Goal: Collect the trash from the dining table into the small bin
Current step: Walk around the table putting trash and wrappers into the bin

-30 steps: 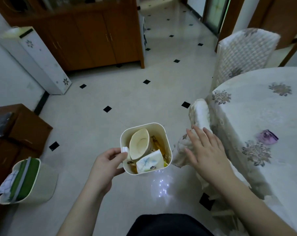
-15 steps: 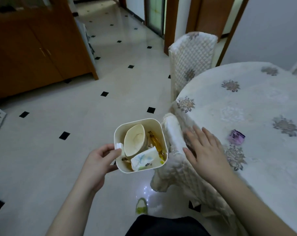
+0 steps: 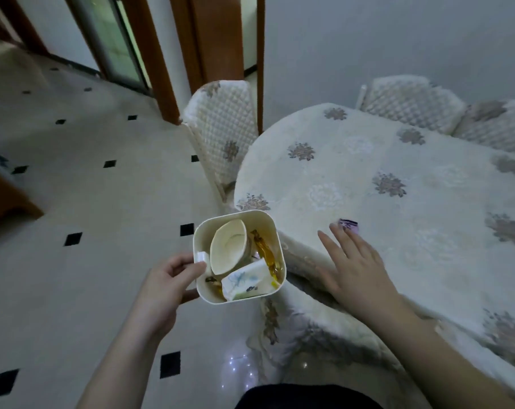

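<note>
My left hand (image 3: 164, 286) grips the small cream bin (image 3: 268, 228) by a tab on its left side and holds it level beside the table's edge. Inside lie a squashed paper cup (image 3: 228, 246), a folded printed tissue pack (image 3: 244, 283) and yellow plastic wrappers (image 3: 266, 253). My right hand (image 3: 353, 267) hovers flat over the dining table (image 3: 398, 208), fingers spread, with its fingertips just short of a small purple wrapper (image 3: 348, 224) on the floral tablecloth.
A quilted chair (image 3: 221, 128) stands at the table's left side and more chairs (image 3: 412, 101) line the far edge. Another padded chair (image 3: 309, 329) sits below my right arm. The tiled floor (image 3: 73, 202) stretches left toward wooden door frames (image 3: 150, 54).
My view has swung right, from the floor and cabinet to the table. My right hand has moved from the chair back over the tabletop toward the purple wrapper. The bin stays in my left hand.
</note>
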A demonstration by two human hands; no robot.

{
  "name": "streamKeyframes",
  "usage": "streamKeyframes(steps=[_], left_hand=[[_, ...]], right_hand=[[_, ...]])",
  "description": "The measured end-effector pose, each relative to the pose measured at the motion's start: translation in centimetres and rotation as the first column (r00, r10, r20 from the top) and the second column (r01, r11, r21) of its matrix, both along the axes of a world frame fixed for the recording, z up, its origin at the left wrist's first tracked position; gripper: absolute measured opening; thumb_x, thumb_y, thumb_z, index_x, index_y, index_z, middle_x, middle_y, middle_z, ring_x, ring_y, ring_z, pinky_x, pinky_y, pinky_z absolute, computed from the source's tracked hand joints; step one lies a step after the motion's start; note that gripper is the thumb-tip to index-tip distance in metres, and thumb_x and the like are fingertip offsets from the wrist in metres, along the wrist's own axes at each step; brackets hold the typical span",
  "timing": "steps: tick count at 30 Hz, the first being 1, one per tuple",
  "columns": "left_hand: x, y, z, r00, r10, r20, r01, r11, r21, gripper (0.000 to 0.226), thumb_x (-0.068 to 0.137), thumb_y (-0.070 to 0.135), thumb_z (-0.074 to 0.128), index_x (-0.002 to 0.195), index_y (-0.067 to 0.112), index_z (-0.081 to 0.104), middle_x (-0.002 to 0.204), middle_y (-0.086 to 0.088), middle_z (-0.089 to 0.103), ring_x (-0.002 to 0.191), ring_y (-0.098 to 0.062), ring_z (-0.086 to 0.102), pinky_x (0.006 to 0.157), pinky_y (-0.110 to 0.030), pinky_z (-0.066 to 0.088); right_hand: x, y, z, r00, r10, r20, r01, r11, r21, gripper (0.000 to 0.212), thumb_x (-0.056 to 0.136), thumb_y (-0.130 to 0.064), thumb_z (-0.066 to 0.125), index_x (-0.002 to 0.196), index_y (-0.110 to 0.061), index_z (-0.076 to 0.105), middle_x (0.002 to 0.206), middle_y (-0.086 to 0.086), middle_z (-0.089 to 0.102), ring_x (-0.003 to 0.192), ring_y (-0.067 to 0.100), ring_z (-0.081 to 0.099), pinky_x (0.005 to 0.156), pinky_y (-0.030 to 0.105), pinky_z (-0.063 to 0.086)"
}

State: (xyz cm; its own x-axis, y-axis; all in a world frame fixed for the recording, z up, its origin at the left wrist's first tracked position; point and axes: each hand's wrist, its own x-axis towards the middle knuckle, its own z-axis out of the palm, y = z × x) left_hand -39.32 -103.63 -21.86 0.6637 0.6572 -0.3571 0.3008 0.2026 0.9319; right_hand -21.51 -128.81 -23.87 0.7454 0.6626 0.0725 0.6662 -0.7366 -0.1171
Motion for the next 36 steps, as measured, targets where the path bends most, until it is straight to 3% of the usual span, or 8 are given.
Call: streamKeyframes(steps=[11, 16, 21, 24, 31, 36], left_hand=[[9.5, -1.0, -0.3, 0.96, -0.28, 0.026, 0.28, 0.96, -0.003, 0.014, 0.093, 0.005, 0.061, 0.103, 0.004, 0.071, 0.087, -0.007, 0.075, 0.075, -0.016, 0.069, 0.07, -0.035, 0.055], [11.8, -2.7, -1.0, 0.955, -0.297, 0.001, 0.297, 0.955, -0.027, 0.013, 0.092, 0.004, 0.062, 0.101, 0.005, 0.072, 0.082, -0.005, 0.075, 0.071, -0.014, 0.069, 0.066, -0.033, 0.054], [14.1, -4.2, -1.9, 0.964, -0.263, -0.033, 0.262, 0.965, -0.029, 0.012, 0.092, 0.001, 0.062, 0.099, 0.002, 0.071, 0.079, -0.007, 0.074, 0.065, -0.011, 0.069, 0.055, -0.023, 0.056], [15.7, -5.3, -2.5, 0.969, -0.24, -0.055, 0.239, 0.971, -0.013, 0.011, 0.093, 0.001, 0.061, 0.099, 0.003, 0.07, 0.078, -0.005, 0.074, 0.069, -0.014, 0.069, 0.057, -0.023, 0.056], [18.9, -7.7, -4.4, 0.99, -0.087, -0.114, 0.085, 0.996, -0.024, 0.017, 0.093, 0.004, 0.063, 0.107, 0.008, 0.071, 0.09, -0.011, 0.077, 0.077, -0.017, 0.072, 0.07, -0.035, 0.056], [20.0, -8.8, -5.6, 0.988, -0.023, -0.154, 0.015, 0.999, -0.05, 0.016, 0.092, 0.004, 0.064, 0.106, 0.007, 0.07, 0.092, -0.015, 0.075, 0.079, -0.021, 0.07, 0.073, -0.036, 0.057]], right_hand=[[1.6, -4.8, 0.1, 0.964, -0.264, 0.025, 0.265, 0.964, -0.022, 0.064, 0.082, -0.05, 0.035, 0.138, -0.02, 0.048, 0.144, 0.007, 0.048, 0.129, 0.032, 0.047, 0.101, 0.046, 0.041], [4.0, -6.0, -1.7, 0.963, -0.267, -0.021, 0.267, 0.964, -0.012, 0.066, 0.079, -0.047, 0.054, 0.139, -0.021, 0.047, 0.146, 0.006, 0.045, 0.132, 0.033, 0.043, 0.104, 0.048, 0.038], [7.5, -6.6, -3.2, 0.975, -0.214, -0.062, 0.214, 0.977, -0.001, 0.068, 0.078, -0.043, 0.066, 0.138, -0.02, 0.047, 0.147, 0.007, 0.044, 0.131, 0.034, 0.044, 0.103, 0.047, 0.038], [9.9, -6.8, -4.3, 0.981, -0.17, -0.097, 0.17, 0.985, -0.005, 0.072, 0.076, -0.042, 0.072, 0.14, -0.02, 0.045, 0.148, 0.006, 0.043, 0.132, 0.034, 0.043, 0.104, 0.048, 0.038], [16.0, -6.8, -7.3, 0.977, -0.088, -0.193, 0.084, 0.996, -0.03, 0.069, 0.09, -0.044, 0.053, 0.149, -0.023, 0.025, 0.158, 0.002, 0.021, 0.144, 0.028, 0.019, 0.115, 0.042, 0.017], [20.2, -5.1, -10.5, 0.953, -0.059, -0.298, 0.045, 0.998, -0.053, 0.071, 0.09, -0.041, 0.054, 0.15, -0.023, 0.02, 0.158, 0.003, 0.017, 0.144, 0.027, 0.016, 0.114, 0.041, 0.018]])
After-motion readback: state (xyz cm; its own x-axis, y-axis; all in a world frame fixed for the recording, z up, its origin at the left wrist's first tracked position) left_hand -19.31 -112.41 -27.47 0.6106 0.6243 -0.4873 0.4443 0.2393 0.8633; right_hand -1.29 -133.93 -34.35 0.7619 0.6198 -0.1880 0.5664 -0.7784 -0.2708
